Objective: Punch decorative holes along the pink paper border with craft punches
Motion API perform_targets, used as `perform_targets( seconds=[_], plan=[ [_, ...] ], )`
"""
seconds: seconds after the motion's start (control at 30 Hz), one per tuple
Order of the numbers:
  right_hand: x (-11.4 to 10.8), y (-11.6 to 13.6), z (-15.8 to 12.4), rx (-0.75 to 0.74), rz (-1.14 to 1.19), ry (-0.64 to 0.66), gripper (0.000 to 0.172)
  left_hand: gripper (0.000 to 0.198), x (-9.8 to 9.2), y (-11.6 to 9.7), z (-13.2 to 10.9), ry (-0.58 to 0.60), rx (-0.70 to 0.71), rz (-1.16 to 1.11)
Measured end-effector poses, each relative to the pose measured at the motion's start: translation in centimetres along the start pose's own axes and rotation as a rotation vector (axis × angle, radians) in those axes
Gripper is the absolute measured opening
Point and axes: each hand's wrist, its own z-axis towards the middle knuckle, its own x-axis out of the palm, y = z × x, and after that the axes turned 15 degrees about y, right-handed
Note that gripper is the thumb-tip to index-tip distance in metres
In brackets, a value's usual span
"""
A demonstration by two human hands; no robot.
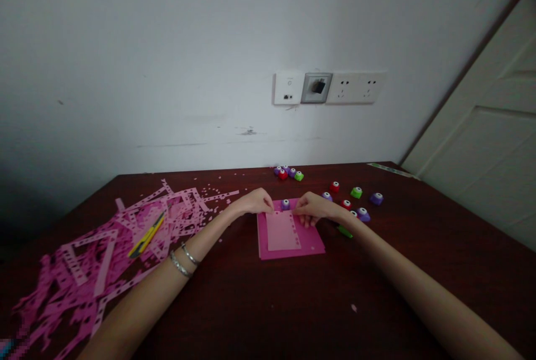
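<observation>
A light pink paper sheet (282,231) with punched holes along its right edge lies on a stack of darker pink sheets (312,245) on the dark wooden table (268,304). My left hand (256,202) pinches the sheet's far left corner. My right hand (313,207) has its fingers curled on the far right corner. A small purple paper punch (285,204) sits between the two hands at the sheet's far edge.
A heap of punched pink paper strips (100,254) covers the table's left side, with a yellow utility knife (146,234) on it. Several small red, green and purple punches (355,192) lie right of the sheets, more (288,173) by the wall. Wall sockets (330,87) hang above; a door (494,142) stands at right.
</observation>
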Motion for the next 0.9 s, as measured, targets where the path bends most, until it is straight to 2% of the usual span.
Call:
perform_targets(
  seconds=[0.27,0.47,0.9],
  plan=[
    [0.14,0.39,-0.38,0.014,-0.009,-0.005,0.025,0.018,-0.25,-0.26,-0.29,-0.019,-0.001,0.007],
    [0.17,0.55,-0.53,0.026,-0.011,-0.01,0.025,0.018,-0.36,-0.25,-0.39,0.011,0.023,0.01],
    [-0.03,0.13,-0.38,-0.006,-0.012,0.004,0.025,0.019,-0.61,0.19,-0.13,-0.035,-0.037,0.015]
  ],
)
